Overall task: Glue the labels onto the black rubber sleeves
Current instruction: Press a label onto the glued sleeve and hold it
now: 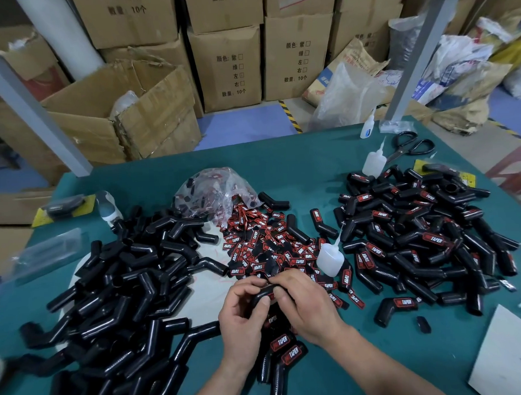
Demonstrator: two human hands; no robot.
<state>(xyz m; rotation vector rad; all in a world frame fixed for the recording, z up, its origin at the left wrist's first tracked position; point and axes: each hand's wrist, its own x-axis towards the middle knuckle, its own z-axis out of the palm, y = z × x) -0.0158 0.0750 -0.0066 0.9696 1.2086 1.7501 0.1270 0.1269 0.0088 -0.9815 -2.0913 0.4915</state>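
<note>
A bent black rubber sleeve (264,293) sits between both hands above the green table. My left hand (243,314) grips its near end, thumb on the bend. My right hand (302,303) pinches its top, fingers pressing where a label would lie; the label itself is hidden. A heap of red-and-black TAPER labels (264,245) lies just beyond. Bare sleeves (122,278) are piled at left, labelled sleeves (419,229) at right. A small glue bottle (330,258) stands right of the labels.
A clear bag of labels (214,193) lies behind the heap. A second glue bottle (374,162), scissors (412,146) and a third bottle (368,127) stand at the far right. Cardboard boxes (229,67) crowd the floor beyond. Grey card (511,353) lies near right.
</note>
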